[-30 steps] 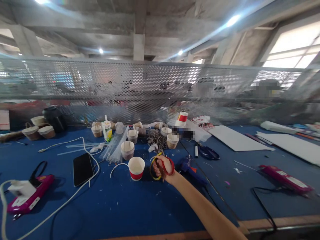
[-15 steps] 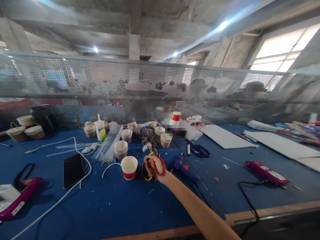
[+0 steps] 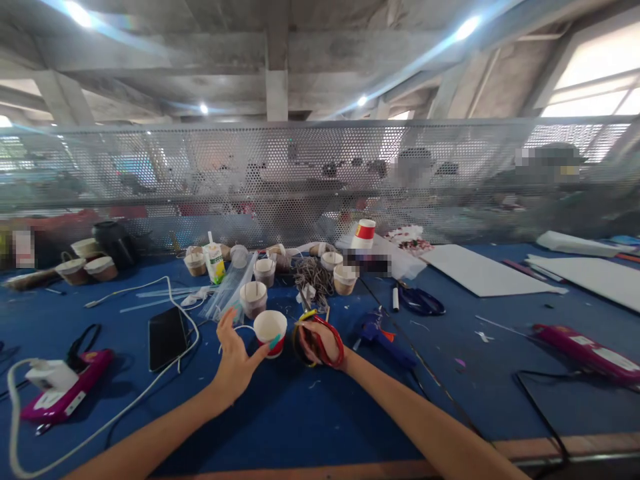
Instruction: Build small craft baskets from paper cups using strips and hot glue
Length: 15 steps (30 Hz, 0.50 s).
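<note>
My left hand (image 3: pixel 235 363) is open beside a red-and-white paper cup (image 3: pixel 271 327). Its thumb, with a green nail, lies across the front of the cup, while the other fingers are spread to the left. Whether the thumb touches the cup is hard to tell. In my right hand (image 3: pixel 323 343) are scissors (image 3: pixel 316 320) with red and yellow handles, their blades pointing away from me. The scissors are just right of the cup. Behind the cup stands a small wrapped cup (image 3: pixel 253 299), with a tangle of brown cord (image 3: pixel 313 275) farther back.
A blue glue gun (image 3: pixel 383 340) lies right of my right hand, with dark-handled scissors (image 3: pixel 423 301) beyond. A phone (image 3: pixel 167 339), a white cable and a purple power strip (image 3: pixel 75 393) lie at left. White boards (image 3: pixel 487 270) lie at back right. A perforated screen (image 3: pixel 225 173) borders the table.
My left hand has come into view and reached the paper cup. My right hand still holds the scissors, whose blades now show pointing forward. The whole view has shifted slightly.
</note>
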Each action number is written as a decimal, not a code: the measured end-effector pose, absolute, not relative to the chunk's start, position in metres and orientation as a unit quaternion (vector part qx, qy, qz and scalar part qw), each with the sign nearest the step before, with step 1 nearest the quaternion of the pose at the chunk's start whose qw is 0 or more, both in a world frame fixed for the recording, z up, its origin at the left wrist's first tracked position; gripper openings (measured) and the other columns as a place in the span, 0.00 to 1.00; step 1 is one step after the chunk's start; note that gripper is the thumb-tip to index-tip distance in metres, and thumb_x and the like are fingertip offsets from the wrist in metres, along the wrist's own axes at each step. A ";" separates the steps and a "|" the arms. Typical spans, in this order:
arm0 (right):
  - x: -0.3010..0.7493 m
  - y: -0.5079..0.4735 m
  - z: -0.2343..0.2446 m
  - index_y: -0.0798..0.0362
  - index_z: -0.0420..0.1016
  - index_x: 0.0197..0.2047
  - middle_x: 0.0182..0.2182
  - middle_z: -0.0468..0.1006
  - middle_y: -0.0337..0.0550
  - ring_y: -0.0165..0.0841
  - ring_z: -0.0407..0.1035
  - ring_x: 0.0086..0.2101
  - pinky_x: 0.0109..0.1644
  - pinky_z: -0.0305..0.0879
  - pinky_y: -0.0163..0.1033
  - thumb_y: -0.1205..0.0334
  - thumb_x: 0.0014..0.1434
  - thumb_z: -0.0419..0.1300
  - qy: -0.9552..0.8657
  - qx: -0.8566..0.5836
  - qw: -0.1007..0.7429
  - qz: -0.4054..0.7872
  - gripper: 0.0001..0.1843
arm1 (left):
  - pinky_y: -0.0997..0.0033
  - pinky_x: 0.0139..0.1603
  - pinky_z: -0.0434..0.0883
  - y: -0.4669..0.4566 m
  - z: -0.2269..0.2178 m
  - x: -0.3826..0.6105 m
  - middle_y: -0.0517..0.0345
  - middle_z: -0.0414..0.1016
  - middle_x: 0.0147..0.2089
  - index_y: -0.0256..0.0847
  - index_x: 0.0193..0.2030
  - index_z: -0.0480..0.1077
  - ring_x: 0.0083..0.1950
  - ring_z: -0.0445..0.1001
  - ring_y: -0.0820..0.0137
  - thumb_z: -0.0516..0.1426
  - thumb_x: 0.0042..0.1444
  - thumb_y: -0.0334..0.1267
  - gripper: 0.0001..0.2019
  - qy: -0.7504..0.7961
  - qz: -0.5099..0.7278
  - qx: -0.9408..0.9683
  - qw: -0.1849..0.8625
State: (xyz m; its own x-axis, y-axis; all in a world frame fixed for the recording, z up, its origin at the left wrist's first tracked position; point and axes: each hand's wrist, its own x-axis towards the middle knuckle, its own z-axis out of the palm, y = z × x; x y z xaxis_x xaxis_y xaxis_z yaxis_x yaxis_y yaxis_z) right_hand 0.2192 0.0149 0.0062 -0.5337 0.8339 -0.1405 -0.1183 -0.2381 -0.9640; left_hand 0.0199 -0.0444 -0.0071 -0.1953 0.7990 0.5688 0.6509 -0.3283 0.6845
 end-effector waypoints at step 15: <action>0.240 0.013 0.038 0.53 0.62 0.25 0.17 0.67 0.36 0.28 0.63 0.21 0.28 0.58 0.33 0.63 0.51 0.52 -0.770 -0.506 0.335 0.196 0.05 | 0.57 0.56 0.61 -0.005 -0.002 0.050 0.49 0.65 0.52 0.41 0.53 0.57 0.53 0.66 0.60 0.63 0.39 0.36 0.32 0.438 0.530 0.688 0.233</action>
